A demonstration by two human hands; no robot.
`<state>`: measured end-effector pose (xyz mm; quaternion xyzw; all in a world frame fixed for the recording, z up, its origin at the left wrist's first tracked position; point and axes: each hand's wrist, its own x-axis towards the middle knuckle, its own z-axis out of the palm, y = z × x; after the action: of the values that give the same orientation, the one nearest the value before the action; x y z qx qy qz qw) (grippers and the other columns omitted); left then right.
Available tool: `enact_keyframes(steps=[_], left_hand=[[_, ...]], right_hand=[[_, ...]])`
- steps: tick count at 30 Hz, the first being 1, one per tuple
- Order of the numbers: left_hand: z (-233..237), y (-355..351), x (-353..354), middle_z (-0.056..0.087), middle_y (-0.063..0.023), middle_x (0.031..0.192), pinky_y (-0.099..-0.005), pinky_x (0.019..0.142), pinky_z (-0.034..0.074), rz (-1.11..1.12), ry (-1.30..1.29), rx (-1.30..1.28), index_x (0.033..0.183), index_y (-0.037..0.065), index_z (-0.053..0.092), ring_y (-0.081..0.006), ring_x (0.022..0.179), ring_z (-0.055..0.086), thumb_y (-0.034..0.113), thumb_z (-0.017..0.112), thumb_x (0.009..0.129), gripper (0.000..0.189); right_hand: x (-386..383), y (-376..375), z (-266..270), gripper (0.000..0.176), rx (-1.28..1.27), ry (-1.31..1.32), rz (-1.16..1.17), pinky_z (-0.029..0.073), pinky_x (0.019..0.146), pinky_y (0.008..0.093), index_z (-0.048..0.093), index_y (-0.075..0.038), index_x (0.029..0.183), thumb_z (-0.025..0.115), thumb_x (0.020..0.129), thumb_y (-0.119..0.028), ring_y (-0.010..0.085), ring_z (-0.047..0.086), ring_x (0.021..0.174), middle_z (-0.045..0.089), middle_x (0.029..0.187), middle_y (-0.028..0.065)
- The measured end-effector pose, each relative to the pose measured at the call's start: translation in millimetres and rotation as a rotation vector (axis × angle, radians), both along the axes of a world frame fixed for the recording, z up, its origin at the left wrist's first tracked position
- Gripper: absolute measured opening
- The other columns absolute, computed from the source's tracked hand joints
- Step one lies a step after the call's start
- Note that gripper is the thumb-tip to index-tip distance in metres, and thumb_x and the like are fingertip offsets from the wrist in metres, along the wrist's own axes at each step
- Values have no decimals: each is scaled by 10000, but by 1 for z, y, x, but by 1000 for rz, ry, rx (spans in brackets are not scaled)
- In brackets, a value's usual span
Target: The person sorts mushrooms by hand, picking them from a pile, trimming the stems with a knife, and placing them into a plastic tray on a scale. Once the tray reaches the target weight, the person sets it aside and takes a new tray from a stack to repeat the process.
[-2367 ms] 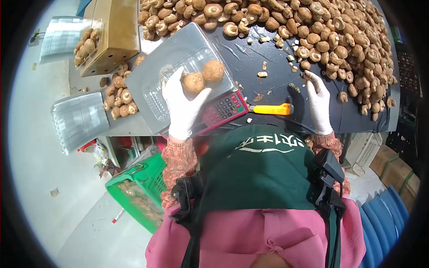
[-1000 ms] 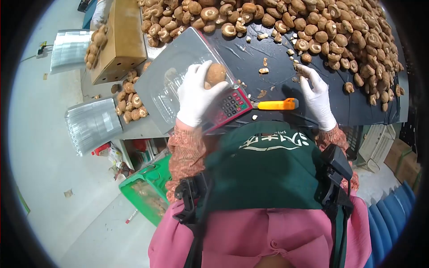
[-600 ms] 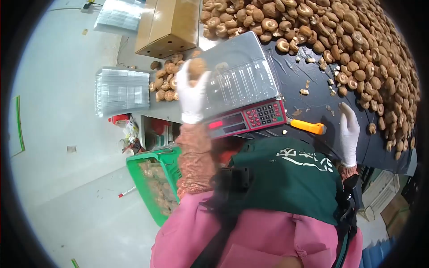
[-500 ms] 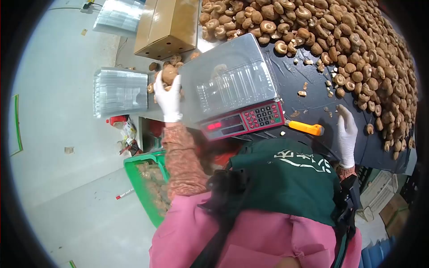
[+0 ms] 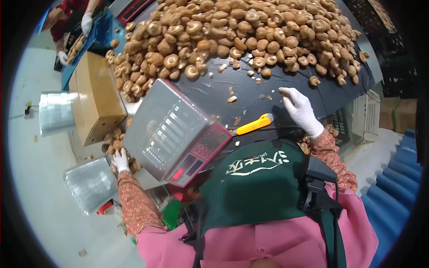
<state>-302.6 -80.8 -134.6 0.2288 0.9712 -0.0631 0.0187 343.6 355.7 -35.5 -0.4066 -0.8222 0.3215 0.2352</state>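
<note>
Nearest: green apron (image 5: 257, 181). Left hand (image 5: 120, 161), white-gloved, reaches down into the small mushroom cluster (image 5: 114, 139) between the scale and a stack of clear trays (image 5: 90, 183). Fingers lie over the caps; cannot tell whether they close on one.

Right hand (image 5: 301, 110), also gloved, hangs over the dark table cover (image 5: 263, 100), loosely curled with a gap between thumb and forefinger. No mushroom seen there; fingertips look dark.

Handling estimate: each mushroom light, springy, the cap dry-looking and not very slippery, but likely to bruise or tear at the rim. Best hold: fingers and thumb around the sides of the cap, light pressure, no pull on the stem.

Orange-handled knife (image 5: 254, 125) lies just beside the scale (image 5: 154, 129); nothing on the platform, red digits lit but unreadable.

Farther: cardboard box (image 5: 97, 96), large mushroom heap (image 5: 268, 38). Farthest: a co-worker's gloved hand (image 5: 86, 25) over a blue bin (image 5: 99, 32).
</note>
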Motion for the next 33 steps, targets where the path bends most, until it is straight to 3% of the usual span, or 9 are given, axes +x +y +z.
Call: enact_keyframes(steps=[3, 5, 10, 15, 21, 24, 26, 28, 33], left_hand=[[18, 11, 15, 673, -245, 1165, -422, 973, 478, 36, -61, 413, 1184, -40, 662, -387, 1083, 625, 355, 626, 934, 468], [35, 17, 25, 665, -236, 1214, -401, 1032, 447, 192, -79, 557, 1200, -84, 637, -354, 1173, 608, 318, 664, 919, 491], [120, 76, 91, 555, -211, 1353, -416, 1081, 413, 24, 33, 776, 1321, -66, 551, -324, 1232, 549, 232, 608, 1000, 441], [205, 197, 230, 522, -158, 1424, -381, 1110, 388, -146, -172, 1118, 1389, -44, 503, -254, 1285, 515, 107, 515, 1026, 393], [194, 308, 341, 559, -134, 1392, -355, 1063, 437, -527, -513, 1116, 1368, -31, 538, -218, 1215, 583, -25, 511, 952, 416], [183, 343, 375, 621, -143, 1301, -344, 1016, 476, -642, -806, 1118, 1312, -5, 591, -211, 1155, 621, -8, 607, 893, 419], [188, 359, 392, 608, -112, 1328, -333, 1015, 477, -590, -1086, 915, 1363, -20, 543, -196, 1173, 613, -46, 540, 930, 434], [182, 380, 409, 631, -104, 1277, -304, 972, 488, -376, -1403, 938, 1354, -19, 545, -166, 1119, 636, 50, 569, 975, 386], [145, 416, 424, 629, -97, 1282, -280, 931, 465, -529, -1445, 948, 1379, -13, 532, -169, 1111, 629, 187, 563, 1013, 418]], right_hand=[[4, 3, -4, 220, 22, -33, -67, 537, 848, 378, 659, -58, 1127, 624, 911, -79, 320, 668, 972, 690, 1043, 130], [3, 9, -7, 229, 41, -46, -113, 537, 847, 372, 669, -68, 1131, 627, 909, -108, 310, 671, 976, 695, 1046, 116], [-10, 42, -23, 217, 32, -27, -266, 548, 809, 374, 692, -81, 1112, 629, 912, -140, 302, 693, 914, 711, 1019, 104], [-57, 95, -22, 480, 117, -345, -332, 554, 696, 390, 556, -54, 1307, 647, 906, -301, 288, 715, 772, 722, 855, 123], [-92, 137, -34, 580, 87, -600, -355, 546, 650, 416, 506, 9, 1310, 663, 890, -359, 313, 706, 723, 721, 800, 126], [-79, 132, -23, 545, -101, -139, -302, 549, 677, 352, 521, 1, 1314, 665, 901, -323, 239, 707, 763, 714, 811, 125], [-66, 120, -9, 560, -592, 524, -144, 527, 762, 251, 459, 0, 1426, 637, 936, -205, 104, 632, 920, 662, 1111, 54], [-57, 104, 11, 570, -1025, 918, -59, 531, 775, 266, 432, -9, 1451, 625, 942, -175, 116, 626, 955, 621, 1213, 50], [-43, 92, 37, 532, -1115, 755, 9, 502, 690, 218, 451, -26, 1431, 598, 967, -238, 79, 611, 811, 622, 1121, 34]])
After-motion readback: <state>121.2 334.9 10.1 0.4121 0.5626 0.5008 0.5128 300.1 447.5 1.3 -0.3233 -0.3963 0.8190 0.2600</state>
